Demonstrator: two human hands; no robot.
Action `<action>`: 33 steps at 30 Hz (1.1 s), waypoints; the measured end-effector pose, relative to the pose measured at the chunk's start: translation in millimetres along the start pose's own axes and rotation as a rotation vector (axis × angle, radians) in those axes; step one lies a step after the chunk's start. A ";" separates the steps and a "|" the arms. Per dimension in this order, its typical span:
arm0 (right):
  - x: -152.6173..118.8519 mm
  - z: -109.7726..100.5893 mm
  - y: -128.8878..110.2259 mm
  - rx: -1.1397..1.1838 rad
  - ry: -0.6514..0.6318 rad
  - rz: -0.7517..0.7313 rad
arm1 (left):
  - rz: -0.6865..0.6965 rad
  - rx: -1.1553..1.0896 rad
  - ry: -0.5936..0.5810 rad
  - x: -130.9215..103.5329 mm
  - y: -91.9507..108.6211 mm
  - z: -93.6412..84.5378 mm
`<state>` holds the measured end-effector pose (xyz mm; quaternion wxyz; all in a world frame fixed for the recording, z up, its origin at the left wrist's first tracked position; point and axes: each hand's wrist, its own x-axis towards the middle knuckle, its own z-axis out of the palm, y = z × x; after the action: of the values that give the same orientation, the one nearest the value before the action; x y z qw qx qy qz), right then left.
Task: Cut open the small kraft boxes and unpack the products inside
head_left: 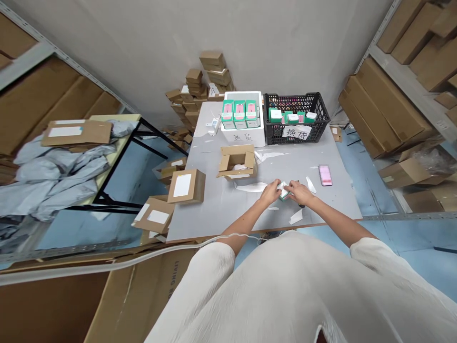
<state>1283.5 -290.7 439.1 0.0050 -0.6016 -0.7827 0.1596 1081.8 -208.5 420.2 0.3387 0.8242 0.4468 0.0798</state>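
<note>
Two bare hands work over the grey rectangular table (214,209): the left hand (270,192) and right hand (300,193) each have their grip pinched on a small green-and-white carton (283,191), near the table's front edge. Torn white paper scraps (296,217) lie around them. Beyond the carton, to its left, sits an open brown cardboard box (237,163); at the back, a white foam bin (243,138) and a black plastic crate (295,114) stand side by side, holding green-and-pink boxes (239,114). The room has a plain grey wall (285,43), blue floor (403,238) and carton-filled shelves (396,57) at both sides.
</note>
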 end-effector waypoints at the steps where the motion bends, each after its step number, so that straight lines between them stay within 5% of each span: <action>1: 0.5 -0.4 -2.0 0.003 0.000 0.015 | 0.003 0.007 -0.003 0.0 1.1 -0.6; 33: 1.0 2.1 0.9 0.092 0.031 0.014 | -0.019 -0.129 0.073 6.8 1.5 9.6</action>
<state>1283.7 -290.1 436.7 0.0437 -0.6088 -0.7700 0.1858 1090.9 -208.4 412.7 0.3754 0.7928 0.4606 0.1354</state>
